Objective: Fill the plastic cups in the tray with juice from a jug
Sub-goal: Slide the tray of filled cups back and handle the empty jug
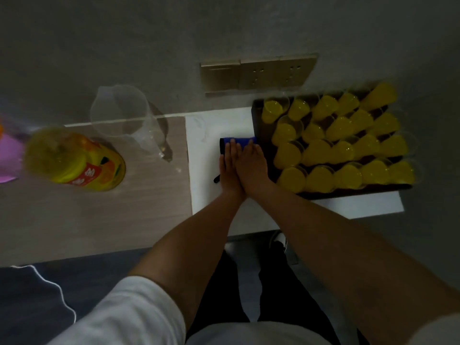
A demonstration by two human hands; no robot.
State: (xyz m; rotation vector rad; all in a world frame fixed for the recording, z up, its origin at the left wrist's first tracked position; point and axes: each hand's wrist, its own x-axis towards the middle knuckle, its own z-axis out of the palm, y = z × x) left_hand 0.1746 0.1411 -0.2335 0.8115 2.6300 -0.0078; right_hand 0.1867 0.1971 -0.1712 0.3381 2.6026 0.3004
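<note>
We see both hands flat on a blue cloth (239, 141) on the white board (211, 135), just left of the tray (257, 120). Left hand (230, 168) and right hand (251, 165) lie side by side, touching along their inner edges, fingers straight and pointing toward the wall. Palms press down on the cloth; neither hand curls round anything. A black corner or strap (216, 179) pokes out from under the left hand at its outer edge; we can't tell what it belongs to.

Tray sits at the right end of the white board, against the wall. We count roughly twenty plastic cups (342, 151) packed in rows, all showing yellow juice. Exact fill levels are hard to judge in the dim light.

The clear jug (124, 115) stands on the wooden tabletop (99, 220) well left of the hands, upright, looks empty bar a small residue at the bottom. Just beside it, nearer the left edge, stands a juice bottle (74, 160) with an orange label, part full of yellow liquid, cap not visible.

Wall sockets (258, 73) sit above the tray. A pink item (7, 158) is cut off at the far left. A white cable (57, 290) runs across the floor below the table edge.
</note>
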